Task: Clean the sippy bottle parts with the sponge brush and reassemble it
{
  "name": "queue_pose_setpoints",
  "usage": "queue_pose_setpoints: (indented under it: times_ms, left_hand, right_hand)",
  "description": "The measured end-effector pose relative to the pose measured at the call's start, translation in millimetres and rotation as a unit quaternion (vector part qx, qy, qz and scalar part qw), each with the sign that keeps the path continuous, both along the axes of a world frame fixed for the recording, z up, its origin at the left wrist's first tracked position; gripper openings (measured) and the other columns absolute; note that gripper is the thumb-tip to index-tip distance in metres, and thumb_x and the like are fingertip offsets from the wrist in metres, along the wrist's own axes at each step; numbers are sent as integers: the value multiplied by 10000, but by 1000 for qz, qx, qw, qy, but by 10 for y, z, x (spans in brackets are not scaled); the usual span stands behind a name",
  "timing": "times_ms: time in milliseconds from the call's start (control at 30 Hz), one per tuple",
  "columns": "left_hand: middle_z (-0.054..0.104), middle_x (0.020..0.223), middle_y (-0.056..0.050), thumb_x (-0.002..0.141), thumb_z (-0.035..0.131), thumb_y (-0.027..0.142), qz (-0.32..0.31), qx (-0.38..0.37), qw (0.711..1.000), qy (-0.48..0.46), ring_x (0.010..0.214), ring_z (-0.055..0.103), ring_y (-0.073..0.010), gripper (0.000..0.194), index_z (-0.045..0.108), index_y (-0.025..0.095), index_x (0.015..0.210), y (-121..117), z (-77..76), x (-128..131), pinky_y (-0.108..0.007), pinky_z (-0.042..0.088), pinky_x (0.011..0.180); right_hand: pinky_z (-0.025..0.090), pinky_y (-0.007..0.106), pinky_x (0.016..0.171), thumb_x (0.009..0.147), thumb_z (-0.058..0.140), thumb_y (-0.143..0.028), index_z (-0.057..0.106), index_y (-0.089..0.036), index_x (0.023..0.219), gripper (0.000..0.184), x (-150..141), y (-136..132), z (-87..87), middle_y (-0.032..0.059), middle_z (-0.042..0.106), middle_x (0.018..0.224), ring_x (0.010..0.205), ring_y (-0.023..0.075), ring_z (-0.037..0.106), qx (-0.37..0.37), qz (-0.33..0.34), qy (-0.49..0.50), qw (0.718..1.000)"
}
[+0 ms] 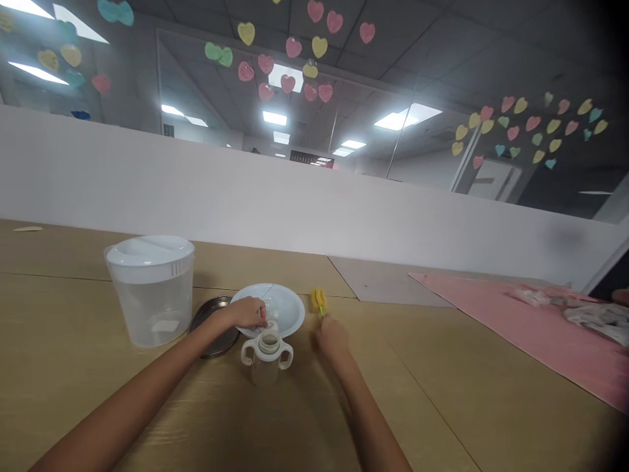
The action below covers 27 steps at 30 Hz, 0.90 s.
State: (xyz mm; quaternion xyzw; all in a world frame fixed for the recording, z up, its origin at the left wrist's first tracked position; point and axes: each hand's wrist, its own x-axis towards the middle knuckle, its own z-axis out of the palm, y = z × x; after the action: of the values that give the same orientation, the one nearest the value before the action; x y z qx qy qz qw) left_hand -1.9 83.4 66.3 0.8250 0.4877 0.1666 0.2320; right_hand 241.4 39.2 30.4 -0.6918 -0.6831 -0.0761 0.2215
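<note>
Right hand grips a sponge brush. Left hand pinches what may be a clear cap; steady it by the bowl.

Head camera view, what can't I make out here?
In the head view:
Left hand: fingertips blur into the pale things at the white bowl; their contact is unclear.
Yellow brush: lower handle hidden by the right hand.
Metal dish: partly covered by the left arm.
White items on the pink mat: too blurred to identify.
Heart-shaped notes: any writing is too small.
</note>
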Motion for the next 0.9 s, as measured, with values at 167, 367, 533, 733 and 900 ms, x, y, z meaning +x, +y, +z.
queue_pose_setpoints:
  times_ms: [167, 367, 533, 733, 900]
  left_hand:
    - [583, 682, 11, 667, 545, 392, 0, -6, 999, -54, 596, 525, -141, 333, 605, 170, 909, -34, 47, -135, -223, 366, 529]
    - [533, 672, 36, 660, 608, 384, 96, 78, 957, -263, 611, 517, -133, 457, 549, 166, 1058, -143, -80, -120, -247, 409, 591]
    - [607, 797, -18, 622, 679, 433, 127, 56, 875, -463, 719, 613, -157, 593, 509, 146, 1112, -208, -215, -17, -282, 485, 678]
    - [666, 813, -47, 613, 732, 406, 141, 57, 842, -518, 752, 666, -181, 547, 490, 173, 1045, -321, -324, 57, -300, 527, 710]
    - [691, 799, -68, 685, 682, 384, 163, 136, 836, -506, 771, 656, -190, 285, 604, 151, 829, -361, -407, 97, -309, 521, 730]
  right_hand:
    - [396, 266, 551, 854, 348, -128, 599, -168, 963, 276, -128, -107, 197, 126, 683, 785, 710, 221, 665, -51, -87, -23, 995]
    - [369, 254, 569, 916, 360, -204, 564, -140, 1023, 239, -266, -177, 277, 110, 680, 806, 718, 210, 652, -50, -78, 8, 996]
    - [368, 239, 569, 944, 336, -258, 587, -178, 1072, 293, -333, -209, 236, 66, 692, 825, 718, 192, 644, 44, -12, 27, 999]
    - [384, 220, 547, 964, 297, -312, 605, -187, 1150, 381, -481, -256, 110, 57, 687, 840, 669, 148, 632, 210, 154, 11, 965]
    - [336, 205, 493, 959, 322, -297, 641, -178, 1116, 375, -443, -228, 70, 37, 640, 674, 522, 101, 553, 240, 226, -24, 944]
